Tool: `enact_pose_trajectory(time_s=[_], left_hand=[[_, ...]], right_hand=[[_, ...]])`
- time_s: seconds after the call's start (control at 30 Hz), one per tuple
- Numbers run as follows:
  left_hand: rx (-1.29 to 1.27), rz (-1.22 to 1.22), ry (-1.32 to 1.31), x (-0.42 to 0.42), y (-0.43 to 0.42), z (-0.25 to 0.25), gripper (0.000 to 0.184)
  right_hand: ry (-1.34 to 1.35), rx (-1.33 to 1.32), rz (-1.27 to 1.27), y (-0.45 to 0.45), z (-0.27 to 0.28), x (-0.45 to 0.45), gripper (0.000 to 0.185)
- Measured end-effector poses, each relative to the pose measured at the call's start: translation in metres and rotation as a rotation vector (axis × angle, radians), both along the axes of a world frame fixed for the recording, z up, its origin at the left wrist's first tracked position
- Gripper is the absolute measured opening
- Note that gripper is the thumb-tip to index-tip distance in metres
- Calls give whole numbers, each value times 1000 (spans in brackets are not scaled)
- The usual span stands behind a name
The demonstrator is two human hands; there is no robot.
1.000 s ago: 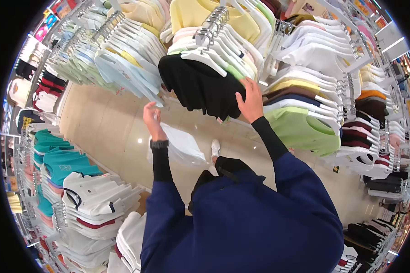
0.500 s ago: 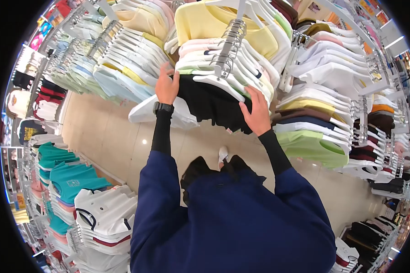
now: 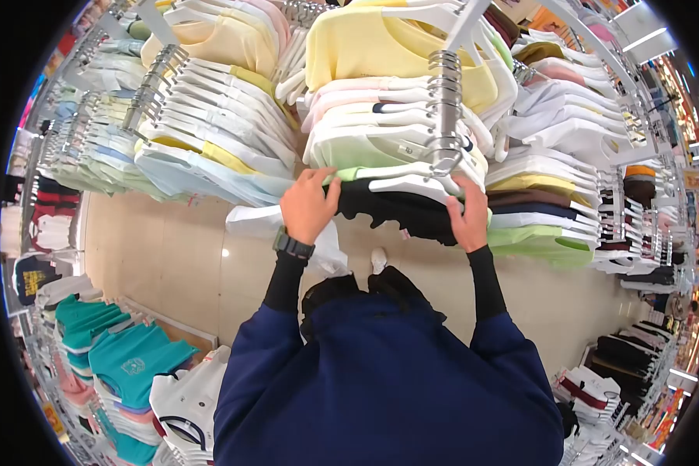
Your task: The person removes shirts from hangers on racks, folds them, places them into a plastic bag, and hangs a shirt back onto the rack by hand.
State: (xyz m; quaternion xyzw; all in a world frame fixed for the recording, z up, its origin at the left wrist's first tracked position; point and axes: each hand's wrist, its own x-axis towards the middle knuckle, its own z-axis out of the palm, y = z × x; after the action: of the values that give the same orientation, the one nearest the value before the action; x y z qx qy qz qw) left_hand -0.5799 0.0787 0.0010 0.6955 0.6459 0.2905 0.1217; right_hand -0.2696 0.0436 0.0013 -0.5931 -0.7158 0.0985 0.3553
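A black shirt [image 3: 392,208] hangs on a white hanger [image 3: 415,186] at the front of the middle row. My left hand [image 3: 309,206], with a dark watch [image 3: 293,244] at the wrist, is closed over the shirt's left shoulder. At its other shoulder, my right hand [image 3: 469,213] closes round the cloth near the hanger's end. Directly behind hangs a light green shirt [image 3: 365,151], with pink and white ones farther back. A white garment [image 3: 256,221] shows left of my left wrist; what supports it is hidden.
A metal display arm [image 3: 446,116] with hanger hooks projects above the black shirt. Packed rows of shirts flank it, including a lime green shirt [image 3: 540,245] on the right. Teal shirts [image 3: 136,361] hang at lower left. Beige tiled floor [image 3: 155,248] lies below.
The rack appears nearer and shifted in view. Both hands sit lower in the picture, and the fingers have closed on the black shirt's shoulders, the right having been spread before.
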Motion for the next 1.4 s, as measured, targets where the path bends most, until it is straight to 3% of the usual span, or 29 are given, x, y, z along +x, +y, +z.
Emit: enact_pose_trajectory(time_s=[0.43, 0.53, 0.83, 0.87, 0.97, 1.1, 1.4], left_hand=[[-29, -86, -71, -30, -24, 9, 27], [-151, -117, -48, -34, -27, 24, 24], [-13, -119, -18, -29, -15, 10, 25], [-23, -122, -51, -27, -11, 9, 24], [34, -185, -50, -20, 4, 11, 22], [52, -248, -78, -5, 9, 26, 20], [111, -325, -65, 20, 18, 27, 28]], right_hand=[[234, -90, -223, -12, 1, -27, 24], [286, -220, -289, -18, 2, -23, 22], [263, -79, -377, -8, 1, -6, 15], [276, -76, -334, -5, -2, -1, 23], [49, 133, -323, 0, -4, 6, 23], [147, 4, -281, -7, -17, 22, 20], [170, 101, -177, -3, -12, 32, 23]])
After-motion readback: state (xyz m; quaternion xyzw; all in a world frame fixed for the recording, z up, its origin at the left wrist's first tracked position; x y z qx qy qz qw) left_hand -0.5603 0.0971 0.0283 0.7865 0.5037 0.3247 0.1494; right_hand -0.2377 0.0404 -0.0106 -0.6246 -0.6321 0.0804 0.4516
